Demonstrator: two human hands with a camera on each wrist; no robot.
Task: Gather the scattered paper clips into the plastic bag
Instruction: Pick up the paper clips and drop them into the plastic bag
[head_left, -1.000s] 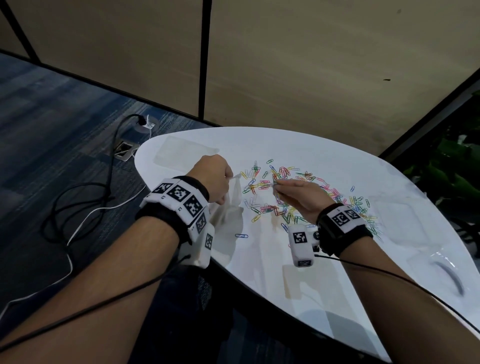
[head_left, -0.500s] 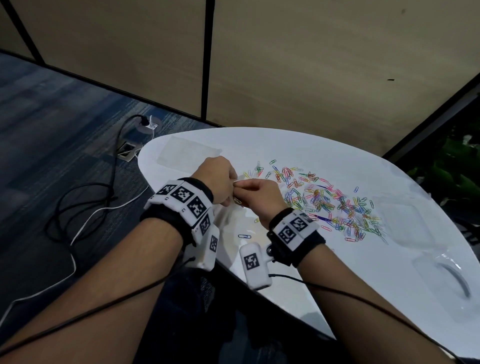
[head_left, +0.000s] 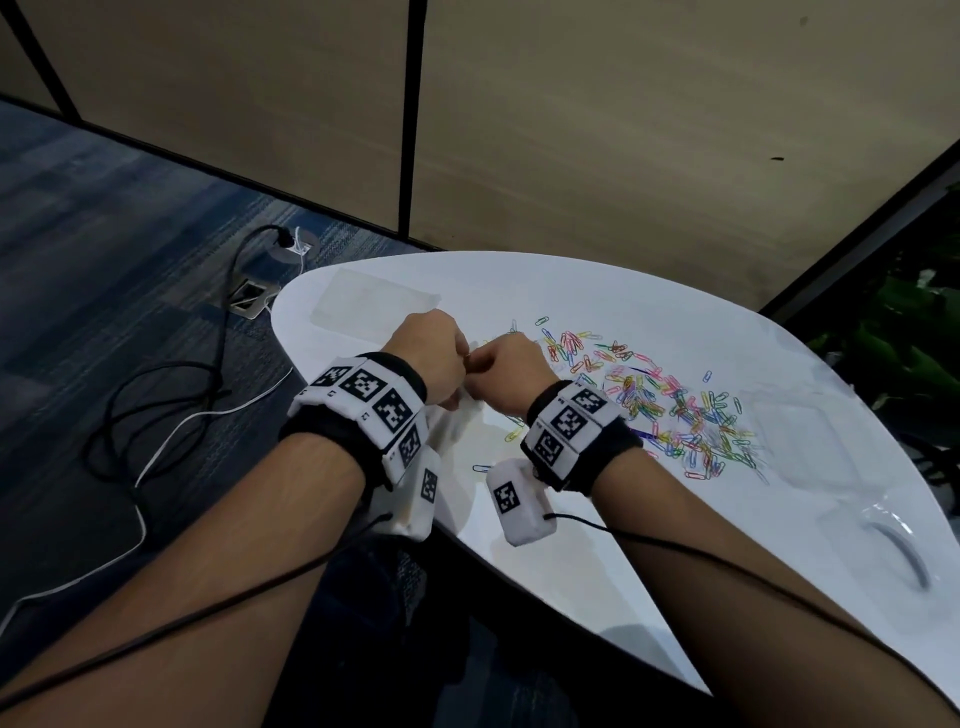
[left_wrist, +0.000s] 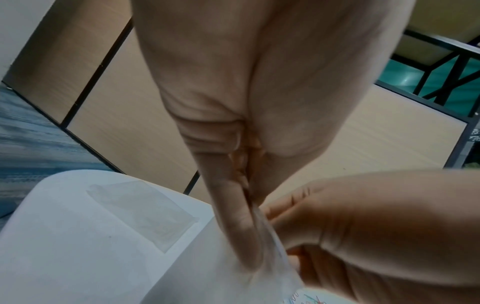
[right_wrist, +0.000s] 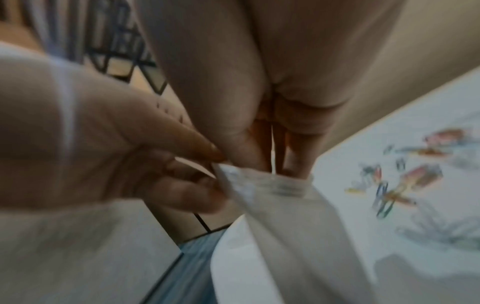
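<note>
My left hand (head_left: 434, 358) pinches the clear plastic bag (right_wrist: 272, 205) open at the desk (head_left: 571, 545) edge; my right hand (head_left: 506, 374) dips fingertips into its mouth. Next: release, then fetch more paper clips (head_left: 670, 410) scattered right.

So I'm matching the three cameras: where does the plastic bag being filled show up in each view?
Head: plastic bag hangs below the two hands, centre-left.
Left wrist: bottom centre, pinched by the left hand.
Right wrist: centre, mouth at the right hand.
Shared landmark: white table.
</note>
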